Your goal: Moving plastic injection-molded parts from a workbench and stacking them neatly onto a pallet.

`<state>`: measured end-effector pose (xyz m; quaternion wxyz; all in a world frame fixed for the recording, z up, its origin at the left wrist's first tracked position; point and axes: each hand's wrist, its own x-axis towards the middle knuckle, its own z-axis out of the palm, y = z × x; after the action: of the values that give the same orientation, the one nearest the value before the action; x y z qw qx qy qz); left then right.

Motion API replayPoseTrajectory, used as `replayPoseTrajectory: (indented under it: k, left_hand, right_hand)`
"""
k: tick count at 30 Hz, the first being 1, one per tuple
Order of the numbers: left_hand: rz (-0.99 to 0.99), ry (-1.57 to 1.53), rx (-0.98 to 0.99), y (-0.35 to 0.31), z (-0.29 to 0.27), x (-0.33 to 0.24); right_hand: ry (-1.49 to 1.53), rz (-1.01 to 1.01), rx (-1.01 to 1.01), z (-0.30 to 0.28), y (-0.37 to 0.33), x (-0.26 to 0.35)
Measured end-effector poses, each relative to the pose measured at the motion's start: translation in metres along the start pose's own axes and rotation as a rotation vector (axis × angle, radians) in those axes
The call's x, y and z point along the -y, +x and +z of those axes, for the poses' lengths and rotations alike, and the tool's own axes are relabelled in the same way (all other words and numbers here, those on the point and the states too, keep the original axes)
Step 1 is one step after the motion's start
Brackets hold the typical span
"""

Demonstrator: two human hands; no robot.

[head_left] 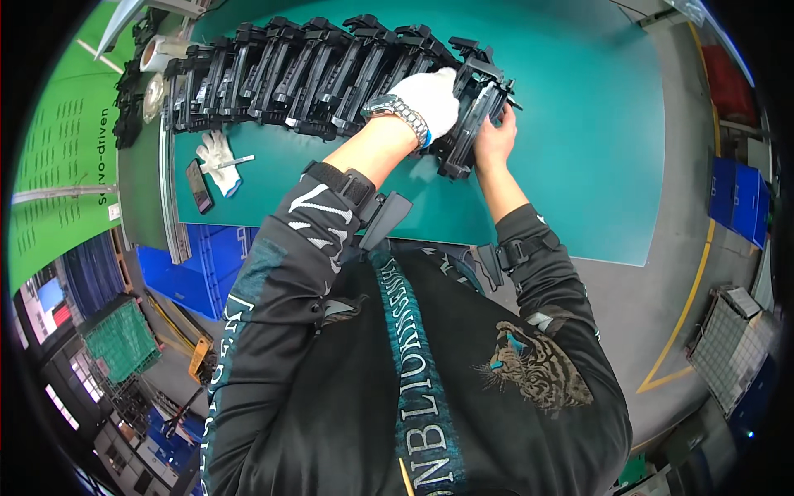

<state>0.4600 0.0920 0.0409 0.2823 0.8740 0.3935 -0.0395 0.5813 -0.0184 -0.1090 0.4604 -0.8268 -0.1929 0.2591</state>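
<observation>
A black plastic frame-like part (pixel 463 153) stands at the right end of a row of similar black parts (pixel 306 74) on the green tabletop. My left hand (pixel 432 97), in a white glove, is closed on its left side, with the fingertips partly hidden behind it. Bare and curled round the right side of the same part is my right hand (pixel 496 136). A metal-banded watch sits on my left wrist, and dark straps wrap both sleeves.
On the green table (pixel 595 165), a white glove (pixel 217 157) lies left beside a phone (pixel 198 186) and a small light-coloured strip. A roll of tape (pixel 155 54) stands at the far left. Blue bins (pixel 194 264) sit below the table's left edge, with another blue box (pixel 738 202) at right.
</observation>
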Motion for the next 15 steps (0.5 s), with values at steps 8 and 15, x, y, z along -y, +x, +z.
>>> replayPoseTrajectory:
  k: [8, 15]
  left_hand:
    - [0.211, 0.240, 0.034, 0.008, 0.013, 0.005]
    - [0.271, 0.162, -0.068, 0.038, -0.032, -0.032]
  right_hand:
    - [-0.038, -0.075, -0.133, -0.031, -0.011, 0.012]
    - [0.015, -0.244, -0.257, -0.048, 0.026, 0.050]
